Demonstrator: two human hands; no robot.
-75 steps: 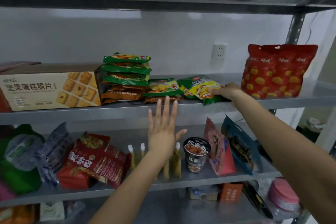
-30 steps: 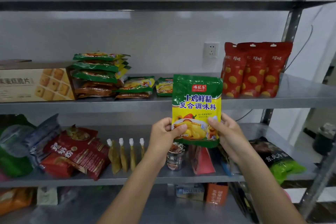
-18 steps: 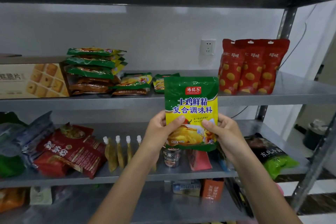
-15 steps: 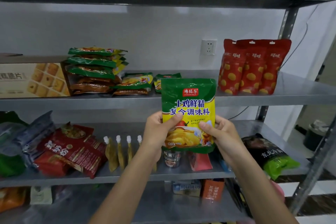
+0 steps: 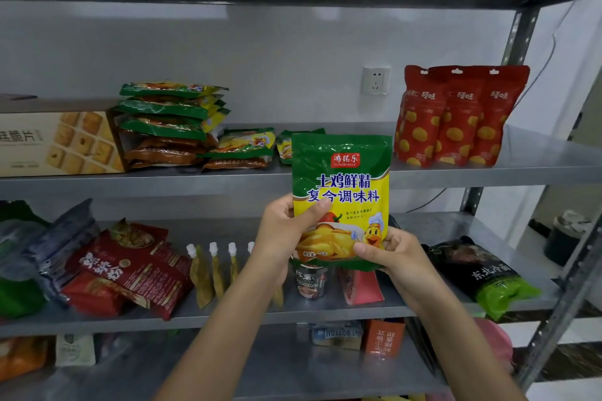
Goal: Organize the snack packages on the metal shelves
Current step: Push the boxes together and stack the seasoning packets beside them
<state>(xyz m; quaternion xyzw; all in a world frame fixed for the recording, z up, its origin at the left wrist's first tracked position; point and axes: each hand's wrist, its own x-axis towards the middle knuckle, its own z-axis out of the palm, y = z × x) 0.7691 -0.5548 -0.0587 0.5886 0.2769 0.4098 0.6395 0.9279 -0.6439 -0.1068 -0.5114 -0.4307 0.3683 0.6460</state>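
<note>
I hold a green and yellow seasoning packet [image 5: 342,179] upright in front of the shelves. My left hand [image 5: 283,231] grips its left edge with the thumb across the front. My right hand [image 5: 391,254] pinches its lower right corner. On the upper metal shelf [image 5: 537,169] lies a stack of the same green packets [image 5: 169,111], with two smaller piles [image 5: 244,146] to its right, one partly hidden behind the held packet. Three red pouches [image 5: 459,114] stand at the right of that shelf.
A biscuit box [image 5: 58,140] fills the upper shelf's left end. The middle shelf holds red noodle packs [image 5: 130,267], small spouted pouches [image 5: 211,273], a cup [image 5: 311,280], a pink pouch [image 5: 361,286] and a black-green bag [image 5: 485,273]. A metal upright [image 5: 518,39] stands at the right.
My right hand took the green packet off the upper shelf and brought it down in front of me. My left hand joined it, and both now hold it upright.
</note>
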